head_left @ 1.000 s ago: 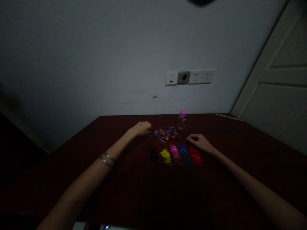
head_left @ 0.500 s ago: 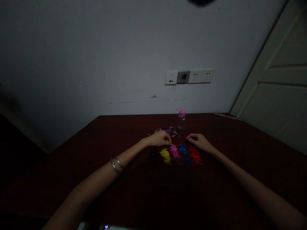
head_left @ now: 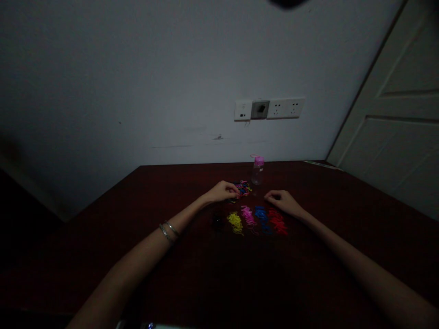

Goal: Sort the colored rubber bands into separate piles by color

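A mixed pile of small coloured rubber bands lies on the dark table. My left hand reaches to its left edge, fingertips curled down onto the bands; exactly which ones they pinch is too small to see. Nearer to me lie sorted heaps: yellow bands, pink bands, blue bands and red bands. A very dark heap sits left of the yellow one. Just behind the red heap rests my right hand, thumb and fingers brought together; anything in them cannot be made out.
A clear bottle with a pink lid stands behind the mixed pile. The dark red table meets a wall carrying sockets. At the right is a panelled door. A pale object shows at the bottom edge.
My left hand has moved from above the pink heap back to the mixed pile, uncovering the pink heap's far end. My right hand has kept its place.
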### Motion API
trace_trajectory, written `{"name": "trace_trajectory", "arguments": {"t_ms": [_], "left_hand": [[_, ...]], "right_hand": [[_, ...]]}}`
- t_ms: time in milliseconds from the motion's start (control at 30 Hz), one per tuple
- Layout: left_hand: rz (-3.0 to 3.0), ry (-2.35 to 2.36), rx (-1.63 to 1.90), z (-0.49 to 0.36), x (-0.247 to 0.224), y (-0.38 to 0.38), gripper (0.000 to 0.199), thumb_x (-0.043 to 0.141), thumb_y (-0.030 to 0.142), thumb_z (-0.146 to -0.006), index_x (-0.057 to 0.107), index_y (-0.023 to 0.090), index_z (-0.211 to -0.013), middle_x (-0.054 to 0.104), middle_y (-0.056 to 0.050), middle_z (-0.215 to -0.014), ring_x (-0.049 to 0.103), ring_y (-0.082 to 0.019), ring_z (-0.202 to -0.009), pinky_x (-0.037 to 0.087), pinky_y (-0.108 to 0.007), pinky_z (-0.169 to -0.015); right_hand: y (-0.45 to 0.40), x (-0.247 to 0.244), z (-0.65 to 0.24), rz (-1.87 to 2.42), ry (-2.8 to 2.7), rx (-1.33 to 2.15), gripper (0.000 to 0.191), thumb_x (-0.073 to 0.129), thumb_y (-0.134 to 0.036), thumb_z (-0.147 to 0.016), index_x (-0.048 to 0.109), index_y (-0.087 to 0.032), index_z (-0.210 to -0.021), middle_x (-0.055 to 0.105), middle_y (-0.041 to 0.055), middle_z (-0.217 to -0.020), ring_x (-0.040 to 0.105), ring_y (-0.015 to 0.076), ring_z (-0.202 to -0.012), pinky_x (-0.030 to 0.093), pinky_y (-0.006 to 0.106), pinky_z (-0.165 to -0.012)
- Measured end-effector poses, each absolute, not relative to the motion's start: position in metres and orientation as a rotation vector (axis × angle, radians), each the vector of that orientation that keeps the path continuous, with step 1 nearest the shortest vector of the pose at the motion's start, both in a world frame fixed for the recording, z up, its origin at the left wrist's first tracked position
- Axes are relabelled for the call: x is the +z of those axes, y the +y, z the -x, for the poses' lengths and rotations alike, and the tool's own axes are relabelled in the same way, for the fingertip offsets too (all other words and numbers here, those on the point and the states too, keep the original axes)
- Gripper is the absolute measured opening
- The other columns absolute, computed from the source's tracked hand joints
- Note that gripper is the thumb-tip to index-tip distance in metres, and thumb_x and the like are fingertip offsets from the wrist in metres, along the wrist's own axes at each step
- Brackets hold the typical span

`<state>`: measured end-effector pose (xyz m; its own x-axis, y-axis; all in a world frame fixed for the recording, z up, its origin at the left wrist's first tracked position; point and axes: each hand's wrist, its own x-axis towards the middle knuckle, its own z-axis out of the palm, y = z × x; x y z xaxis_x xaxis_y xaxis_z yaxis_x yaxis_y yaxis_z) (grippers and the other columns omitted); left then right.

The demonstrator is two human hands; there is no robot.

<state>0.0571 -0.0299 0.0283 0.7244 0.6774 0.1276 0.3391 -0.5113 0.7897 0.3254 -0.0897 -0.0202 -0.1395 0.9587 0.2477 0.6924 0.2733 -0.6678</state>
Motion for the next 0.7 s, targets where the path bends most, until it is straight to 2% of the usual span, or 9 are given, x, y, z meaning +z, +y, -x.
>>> {"name": "trace_trajectory", "arguments": {"t_ms": [167,367,500,700], "left_hand": [[-1.972,1.128,0.982,-0.024,0.007,0.016,0.026,0.056,0.031,-0.069,0.065,0.01,-0.081,0.062,-0.003,-0.071,0.051,-0.01,-0.063,0.039,-0.021,-0.059],[-1.688,1.379,1.296,0.019,-0.013,0.046,0.027,0.059,0.032,-0.065,0.065,0.01,-0.078,0.06,-0.003,-0.064,0.049,-0.01,-0.058,0.037,-0.019,-0.053],[-1.481,1.352,1.386,0.025,-0.017,0.049,0.028,0.059,0.033,-0.064,0.065,0.01,-0.077,0.055,0.0,-0.052,0.045,-0.008,-0.048,0.033,-0.019,-0.047],[-1.486,1.338,1.379,0.021,-0.018,0.049,0.022,0.06,0.03,-0.062,0.065,0.01,-0.072,0.054,0.0,-0.051,0.043,-0.007,-0.046,0.031,-0.018,-0.045]], "right_hand": [[-0.091,-0.02,-0.324,1.524,-1.895,0.509,0.027,0.048,-0.036,-0.073,0.066,-0.017,-0.078,0.068,0.0041,-0.081,0.06,0.0204,-0.076,0.045,0.03,-0.071],[-0.091,-0.019,-0.324,1.528,-1.904,0.491,0.027,0.048,-0.036,-0.073,0.067,-0.017,-0.077,0.067,0.004,-0.077,0.059,0.0191,-0.072,0.045,0.029,-0.068],[-0.091,-0.019,-0.324,1.537,-1.924,0.486,0.029,0.047,-0.036,-0.074,0.066,-0.016,-0.079,0.067,0.0049,-0.078,0.059,0.0185,-0.072,0.044,0.029,-0.069],[-0.091,-0.011,-0.322,1.474,-1.953,0.514,0.028,0.047,-0.036,-0.075,0.065,-0.015,-0.079,0.065,0.0046,-0.078,0.057,0.0169,-0.071,0.043,0.028,-0.066]]}}
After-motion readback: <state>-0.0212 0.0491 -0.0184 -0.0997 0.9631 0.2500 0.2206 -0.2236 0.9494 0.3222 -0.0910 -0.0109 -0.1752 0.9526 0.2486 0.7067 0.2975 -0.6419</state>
